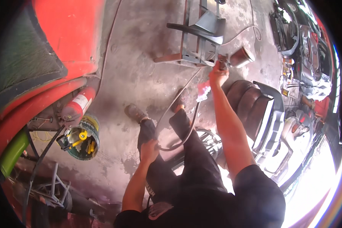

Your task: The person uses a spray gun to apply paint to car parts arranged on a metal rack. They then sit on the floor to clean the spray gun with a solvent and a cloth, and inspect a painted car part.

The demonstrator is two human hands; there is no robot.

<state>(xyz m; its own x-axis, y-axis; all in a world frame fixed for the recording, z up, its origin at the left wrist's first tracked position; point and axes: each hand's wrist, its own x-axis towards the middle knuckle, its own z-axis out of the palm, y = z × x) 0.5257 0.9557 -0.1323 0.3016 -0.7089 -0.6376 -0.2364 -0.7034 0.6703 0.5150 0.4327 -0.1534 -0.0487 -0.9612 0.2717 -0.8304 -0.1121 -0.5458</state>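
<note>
My right hand (pixel 219 77) is raised ahead of me, closed around a spray gun (pixel 241 57) with a metal cup. Down by my thigh, my left hand (pixel 150 151) is closed on the air hose (pixel 195 118), which loops up toward the gun. A pinkish-white scrap (pixel 203 91) hangs at the hose below my right wrist. Just beyond the gun stands a metal frame (pixel 184 45) on the floor. Across its top rest dark curved panels (pixel 201 31), apart from my hands. The fingers on the gun's trigger are too small to make out.
To my left are a red fire extinguisher (pixel 78 104) and a bucket (pixel 96 133) with yellow items, beside large red panels (pixel 70 30). Dark bumper-like parts (pixel 250 108) crowd the right side. A thin hose (pixel 114 30) runs along the stained floor.
</note>
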